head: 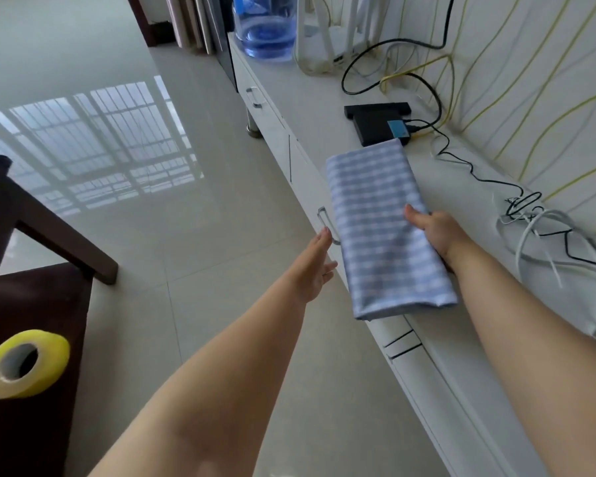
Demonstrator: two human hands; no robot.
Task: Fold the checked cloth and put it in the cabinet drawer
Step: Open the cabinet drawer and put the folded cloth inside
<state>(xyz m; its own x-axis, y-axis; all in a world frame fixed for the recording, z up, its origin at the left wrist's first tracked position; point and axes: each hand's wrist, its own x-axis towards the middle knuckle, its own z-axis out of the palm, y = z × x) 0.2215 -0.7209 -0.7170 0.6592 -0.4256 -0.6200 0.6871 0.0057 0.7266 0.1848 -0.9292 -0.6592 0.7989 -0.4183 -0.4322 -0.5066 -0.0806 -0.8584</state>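
The checked cloth, blue and white, is folded into a long flat rectangle. My right hand grips its right edge, thumb on top, and holds it over the front edge of the long white cabinet. My left hand is stretched out with fingers apart, fingertips touching the metal handle of a drawer in the cabinet front. That drawer looks closed. The cloth hides part of the cabinet edge below it.
A black box with cables lies on the cabinet top behind the cloth. Tangled white and black cables lie at right. A water bottle stands at the far end. A dark wooden table with yellow tape is at left.
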